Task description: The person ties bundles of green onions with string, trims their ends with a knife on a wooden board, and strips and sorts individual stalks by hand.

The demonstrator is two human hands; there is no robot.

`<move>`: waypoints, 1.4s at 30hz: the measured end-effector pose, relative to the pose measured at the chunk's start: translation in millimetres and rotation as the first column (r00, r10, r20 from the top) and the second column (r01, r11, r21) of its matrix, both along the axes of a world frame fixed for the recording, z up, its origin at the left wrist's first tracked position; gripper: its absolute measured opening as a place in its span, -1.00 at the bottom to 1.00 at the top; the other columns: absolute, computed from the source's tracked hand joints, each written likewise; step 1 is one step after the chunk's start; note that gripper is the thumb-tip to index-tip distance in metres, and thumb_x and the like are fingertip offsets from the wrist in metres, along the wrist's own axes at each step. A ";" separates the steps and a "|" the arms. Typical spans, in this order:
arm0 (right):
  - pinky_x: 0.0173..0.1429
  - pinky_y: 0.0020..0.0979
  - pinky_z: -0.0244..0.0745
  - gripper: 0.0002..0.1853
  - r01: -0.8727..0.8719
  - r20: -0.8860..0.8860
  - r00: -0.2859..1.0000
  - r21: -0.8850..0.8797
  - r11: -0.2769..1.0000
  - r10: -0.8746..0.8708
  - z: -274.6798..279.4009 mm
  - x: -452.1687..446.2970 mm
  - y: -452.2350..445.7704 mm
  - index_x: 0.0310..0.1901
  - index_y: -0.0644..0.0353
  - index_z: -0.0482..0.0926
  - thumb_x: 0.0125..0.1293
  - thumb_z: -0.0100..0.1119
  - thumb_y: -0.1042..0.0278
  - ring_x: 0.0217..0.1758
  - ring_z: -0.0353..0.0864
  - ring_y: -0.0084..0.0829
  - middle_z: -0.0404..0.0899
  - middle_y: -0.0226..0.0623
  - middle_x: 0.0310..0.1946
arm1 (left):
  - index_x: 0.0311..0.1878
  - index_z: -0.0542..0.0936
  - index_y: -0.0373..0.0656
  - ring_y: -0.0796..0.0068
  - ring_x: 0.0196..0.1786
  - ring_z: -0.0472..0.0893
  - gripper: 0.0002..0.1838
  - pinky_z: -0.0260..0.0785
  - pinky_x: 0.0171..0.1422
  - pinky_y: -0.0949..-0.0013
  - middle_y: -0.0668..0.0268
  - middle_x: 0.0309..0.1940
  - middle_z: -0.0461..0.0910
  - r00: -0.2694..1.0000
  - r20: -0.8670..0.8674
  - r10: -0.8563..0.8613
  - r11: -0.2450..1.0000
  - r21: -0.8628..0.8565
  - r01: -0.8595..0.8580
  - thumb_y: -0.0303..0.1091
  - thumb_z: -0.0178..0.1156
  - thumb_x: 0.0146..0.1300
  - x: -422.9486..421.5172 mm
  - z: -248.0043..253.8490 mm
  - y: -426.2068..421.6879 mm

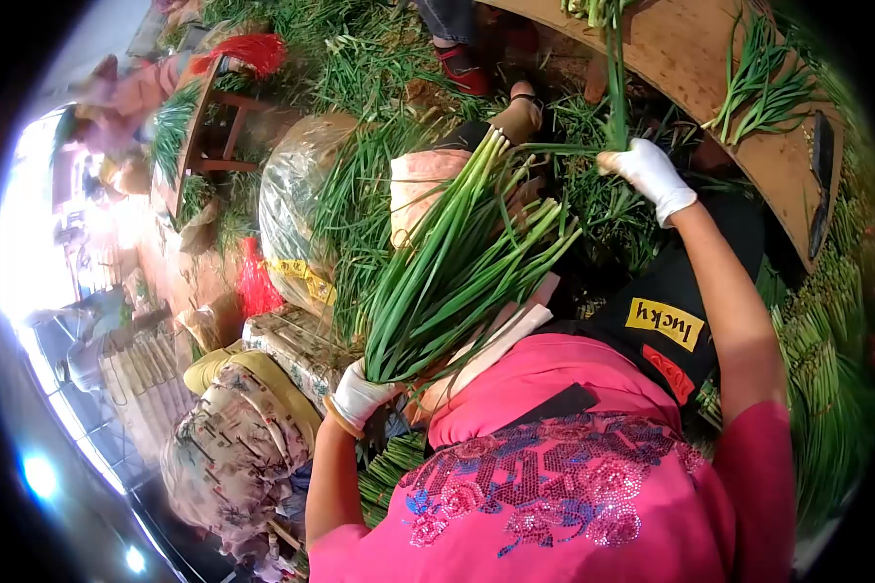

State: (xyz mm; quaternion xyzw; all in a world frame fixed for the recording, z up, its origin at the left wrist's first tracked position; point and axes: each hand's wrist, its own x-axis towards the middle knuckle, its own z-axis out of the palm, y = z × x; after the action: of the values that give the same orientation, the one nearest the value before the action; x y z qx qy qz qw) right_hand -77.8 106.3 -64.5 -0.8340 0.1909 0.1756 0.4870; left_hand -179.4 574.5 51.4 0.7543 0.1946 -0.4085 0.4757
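Observation:
My left hand (360,396), in a white glove, is closed round the leafy end of a big bunch of green onions (467,262). The bunch lies across my lap with its pale stem ends pointing up and away. Out to the right, my gloved right hand (649,177) is closed on a few long green onion leaves (616,92), which stretch up toward the wooden table. The fingertips of that hand are partly hidden by the leaves.
A curved wooden table (685,68) at upper right carries a small bunch of green onions (768,83) and a black strip (823,165) at its edge. Wrapped bundles (306,185) stand left. Another person (238,447) is at lower left. Loose leaves (360,68) litter the floor.

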 end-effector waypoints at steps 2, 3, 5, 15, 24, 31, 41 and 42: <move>-0.01 -0.32 0.41 -0.51 -0.120 -0.001 0.993 -0.047 0.992 0.120 8.5 5.2 26.7 -0.24 0.24 0.63 -0.02 0.25 -0.07 -0.17 0.60 -0.22 0.65 -0.11 -0.28 | -0.13 0.60 -0.24 0.67 -0.40 0.53 -0.68 0.39 -0.32 0.57 0.40 -0.34 0.64 1.000 0.004 -0.025 1.000 -0.016 0.026 -0.54 0.33 -0.02 5.1 1.1 0.6; 0.00 -0.32 0.41 -0.50 -0.193 0.000 0.981 -0.042 0.980 0.193 0.8 8.6 39.8 -0.21 0.24 0.62 -0.03 0.25 -0.07 -0.14 0.60 -0.19 0.64 -0.08 -0.24 | -0.12 0.60 -0.24 0.67 -0.39 0.53 -0.68 0.39 -0.32 0.56 0.40 -0.34 0.64 0.999 0.006 -0.035 0.999 -0.021 0.035 -0.54 0.33 -0.02 6.2 2.0 1.1; 0.02 -0.35 0.40 -0.50 -0.287 0.077 0.955 -0.016 0.958 0.288 -18.7 19.1 63.9 -0.07 0.24 0.56 0.02 0.27 0.06 -0.14 0.57 -0.29 0.63 -0.13 -0.19 | -0.13 0.60 -0.23 0.68 -0.39 0.52 -0.68 0.39 -0.31 0.56 0.42 -0.34 0.64 0.998 0.025 -0.051 0.999 0.002 0.051 -0.53 0.34 -0.02 8.0 3.2 -1.8; -0.09 -0.27 0.49 -0.67 -0.292 -0.209 0.946 -0.227 0.929 0.247 -49.2 26.9 15.6 -0.10 0.20 0.55 0.09 0.24 0.29 -0.19 0.61 -0.23 0.63 -0.15 -0.25 | -0.14 0.62 -0.18 0.69 -0.36 0.51 -0.69 0.41 -0.25 0.54 0.45 -0.33 0.63 1.000 0.020 0.010 0.998 -0.058 -0.008 -0.49 0.37 -0.02 -2.9 -16.2 15.7; -0.22 -0.29 0.47 -0.76 -0.290 0.234 0.892 -0.358 0.887 0.386 47.1 -45.7 28.4 -0.37 0.17 0.61 0.08 0.19 0.15 -0.31 0.60 -0.21 0.58 -0.19 -0.45 | -0.13 0.61 -0.21 0.68 -0.31 0.51 -0.69 0.43 -0.19 0.50 0.45 -0.30 0.63 0.996 0.028 -0.080 0.997 0.018 0.080 -0.45 0.37 0.00 4.7 -5.7 5.8; -0.28 -0.16 0.48 -0.80 -0.267 0.324 0.831 -0.482 0.835 0.453 -6.3 -41.9 62.0 -0.49 0.09 0.53 0.08 0.16 0.14 -0.37 0.58 -0.13 0.55 -0.21 -0.50 | -0.13 0.61 -0.19 0.67 -0.33 0.51 -0.69 0.41 -0.22 0.52 0.47 -0.32 0.62 0.999 0.030 -0.011 1.000 0.024 0.010 -0.43 0.38 0.00 0.4 -0.6 1.7; -0.38 -0.40 0.49 -0.57 -0.208 0.013 0.978 -0.078 0.975 0.209 45.0 -11.4 48.6 0.05 0.09 0.55 0.12 0.17 0.20 -0.59 0.59 -0.47 0.65 -0.23 -0.41 | -0.12 0.62 -0.21 0.66 -0.30 0.54 -0.69 0.43 -0.16 0.50 0.44 -0.30 0.64 0.999 0.011 -0.035 0.998 0.053 0.034 -0.41 0.37 0.03 3.5 3.3 -2.0; -0.41 -0.46 0.47 -0.54 -0.191 -0.016 0.981 0.130 0.973 0.194 49.6 -12.2 67.4 0.06 0.17 0.53 0.12 0.20 0.18 -0.61 0.54 -0.52 0.63 -0.22 -0.45 | -0.11 0.62 -0.21 0.67 -0.29 0.54 -0.70 0.43 -0.15 0.50 0.43 -0.28 0.64 0.999 0.025 -0.022 1.000 -0.003 0.022 -0.42 0.36 0.04 3.5 6.3 -4.1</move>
State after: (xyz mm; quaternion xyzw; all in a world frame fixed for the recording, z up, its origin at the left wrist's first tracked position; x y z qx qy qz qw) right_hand -90.0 173.7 -14.9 -0.8131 0.1044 0.2456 0.5173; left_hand -175.9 570.4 57.7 0.7606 0.1798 -0.4046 0.4748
